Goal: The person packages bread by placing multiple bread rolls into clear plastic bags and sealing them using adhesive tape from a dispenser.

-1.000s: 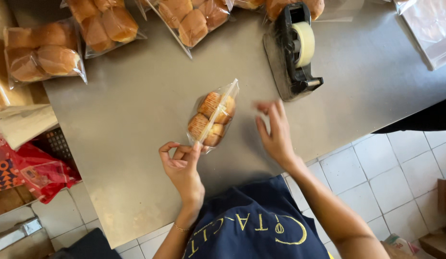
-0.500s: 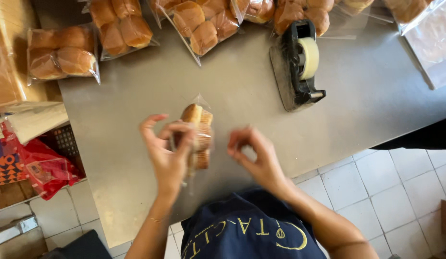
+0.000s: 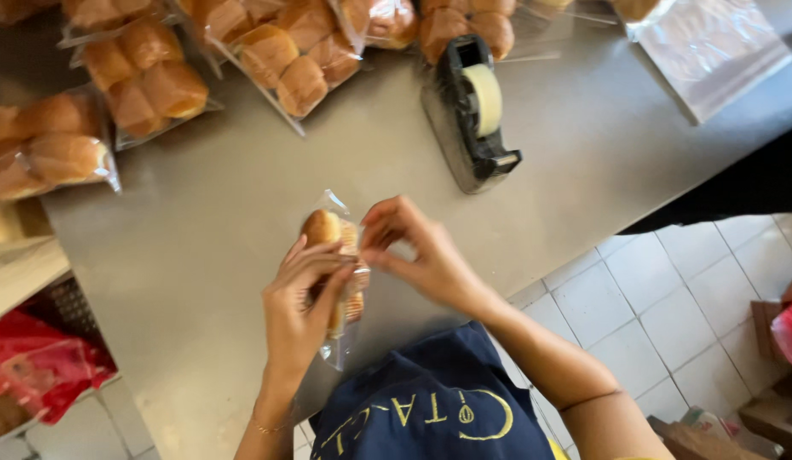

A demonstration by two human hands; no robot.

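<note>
- Holding a clear bag of buns [image 3: 334, 255] was the left hand [image 3: 300, 311], fingers wrapped round its side, bag lifted just over the near edge of the steel bench [image 3: 225, 213]
- right hand [image 3: 417, 255] pinched the bag's upper edge between thumb and fingertips, touching the left hand's fingers
- bag stood roughly upright, one golden bun visible at top, rest hidden behind the left hand
- black tape dispenser [image 3: 472, 115] with pale roll sat beyond the right hand, well apart
- more packed bun bags [image 3: 149, 81] lay along the far side and left of bench
- empty clear bags [image 3: 711, 47] were at far right corner
- red crumpled wrapper [image 3: 38, 362] lay low left, beside the bench
- white tiled floor [image 3: 668, 290] showed at right
</note>
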